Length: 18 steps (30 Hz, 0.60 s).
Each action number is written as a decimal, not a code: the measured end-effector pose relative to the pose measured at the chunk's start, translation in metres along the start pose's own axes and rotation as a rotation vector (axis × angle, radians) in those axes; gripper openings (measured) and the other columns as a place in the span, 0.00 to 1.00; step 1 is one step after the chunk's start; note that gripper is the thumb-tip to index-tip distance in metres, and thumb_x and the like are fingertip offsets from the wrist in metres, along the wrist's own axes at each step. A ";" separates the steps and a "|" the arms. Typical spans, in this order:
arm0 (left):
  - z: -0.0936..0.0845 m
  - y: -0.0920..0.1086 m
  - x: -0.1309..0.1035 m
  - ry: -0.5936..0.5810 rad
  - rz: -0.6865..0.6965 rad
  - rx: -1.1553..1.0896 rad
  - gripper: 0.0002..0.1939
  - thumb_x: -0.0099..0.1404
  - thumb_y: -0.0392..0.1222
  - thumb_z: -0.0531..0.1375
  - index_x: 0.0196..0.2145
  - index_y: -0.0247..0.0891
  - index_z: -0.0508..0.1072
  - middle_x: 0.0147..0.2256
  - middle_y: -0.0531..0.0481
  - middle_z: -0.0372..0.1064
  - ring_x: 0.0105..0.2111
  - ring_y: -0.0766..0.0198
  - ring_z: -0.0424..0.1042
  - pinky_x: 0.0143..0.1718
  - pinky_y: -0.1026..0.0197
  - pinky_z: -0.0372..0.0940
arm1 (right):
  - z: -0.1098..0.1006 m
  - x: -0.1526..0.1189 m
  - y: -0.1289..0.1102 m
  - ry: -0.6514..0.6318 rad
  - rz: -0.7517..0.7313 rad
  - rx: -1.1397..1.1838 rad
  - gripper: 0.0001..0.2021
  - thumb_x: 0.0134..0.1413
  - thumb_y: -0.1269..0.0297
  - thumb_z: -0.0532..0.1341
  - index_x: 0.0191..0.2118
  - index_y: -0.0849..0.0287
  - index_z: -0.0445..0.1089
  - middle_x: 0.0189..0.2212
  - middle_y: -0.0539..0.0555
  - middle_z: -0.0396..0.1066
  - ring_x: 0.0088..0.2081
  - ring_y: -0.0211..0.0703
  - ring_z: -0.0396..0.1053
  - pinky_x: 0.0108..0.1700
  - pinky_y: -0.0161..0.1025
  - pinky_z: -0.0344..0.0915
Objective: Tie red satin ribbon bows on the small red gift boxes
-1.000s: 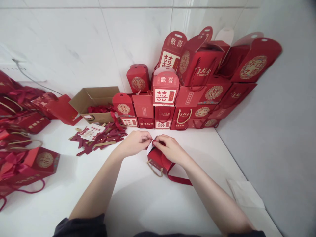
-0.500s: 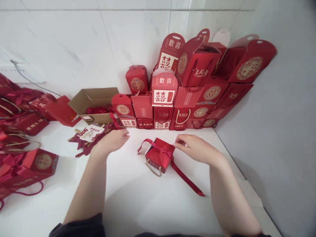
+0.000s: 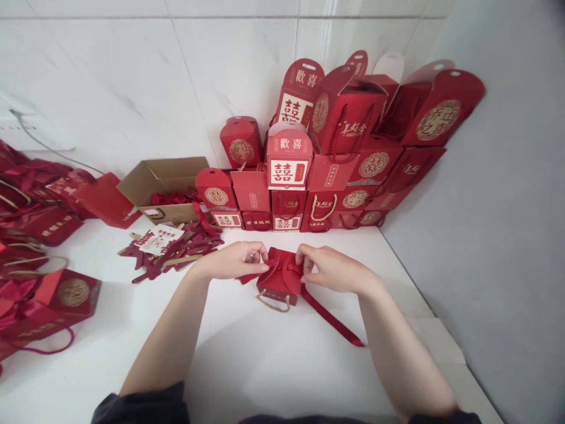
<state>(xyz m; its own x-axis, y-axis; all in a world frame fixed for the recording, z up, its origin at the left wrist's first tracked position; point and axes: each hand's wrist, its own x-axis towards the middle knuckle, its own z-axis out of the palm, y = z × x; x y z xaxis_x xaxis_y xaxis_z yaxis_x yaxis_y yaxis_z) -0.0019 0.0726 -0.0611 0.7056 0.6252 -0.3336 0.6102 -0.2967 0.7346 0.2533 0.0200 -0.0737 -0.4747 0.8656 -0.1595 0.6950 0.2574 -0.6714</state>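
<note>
A small red gift box stands on the white table between my hands, with a beige rope handle hanging at its near side. Red ribbon is threaded across the box top; one long tail lies on the table to the right. With fingertips pinched at the box's left edge, my left hand grips the ribbon's left part, whose end shows below the fingers. At the right edge of the top, my right hand has thumb and fingers closed on the ribbon, and its exact pinch point is partly hidden.
Behind the box, red gift boxes are stacked against the wall. An open cardboard carton holds red ribbon, and a pile of dark red tags with a white card lies before it. Finished-looking ribboned boxes crowd the left.
My left hand has moved right from beside the tag pile to the box and pinched the ribbon. My right hand has shifted slightly left onto the ribbon, and the box has turned a little.
</note>
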 end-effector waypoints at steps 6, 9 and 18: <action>-0.007 0.004 -0.001 0.012 0.065 0.060 0.16 0.63 0.52 0.55 0.28 0.35 0.67 0.28 0.53 0.62 0.28 0.68 0.59 0.30 0.67 0.55 | -0.003 0.001 0.000 0.015 -0.114 -0.074 0.03 0.48 0.71 0.57 0.29 0.57 0.65 0.31 0.51 0.70 0.33 0.42 0.65 0.36 0.37 0.58; -0.010 0.006 -0.005 -0.005 0.026 -0.054 0.18 0.63 0.54 0.54 0.27 0.35 0.65 0.27 0.53 0.61 0.27 0.68 0.59 0.29 0.66 0.55 | -0.007 -0.001 0.000 0.038 -0.126 -0.010 0.03 0.49 0.72 0.56 0.30 0.57 0.64 0.31 0.51 0.70 0.33 0.41 0.65 0.37 0.37 0.59; -0.020 -0.002 -0.013 0.016 -0.066 -0.082 0.21 0.58 0.57 0.60 0.24 0.34 0.70 0.21 0.55 0.55 0.22 0.71 0.52 0.23 0.67 0.50 | -0.017 -0.007 0.005 0.016 -0.066 0.105 0.17 0.49 0.73 0.58 0.46 0.53 0.67 0.32 0.48 0.73 0.33 0.40 0.69 0.37 0.36 0.62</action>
<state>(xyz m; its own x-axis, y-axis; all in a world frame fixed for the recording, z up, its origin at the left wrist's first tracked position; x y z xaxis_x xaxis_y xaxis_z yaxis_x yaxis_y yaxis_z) -0.0195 0.0798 -0.0460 0.6584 0.6532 -0.3739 0.6234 -0.1949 0.7572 0.2695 0.0225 -0.0641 -0.5082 0.8553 -0.1010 0.6015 0.2686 -0.7524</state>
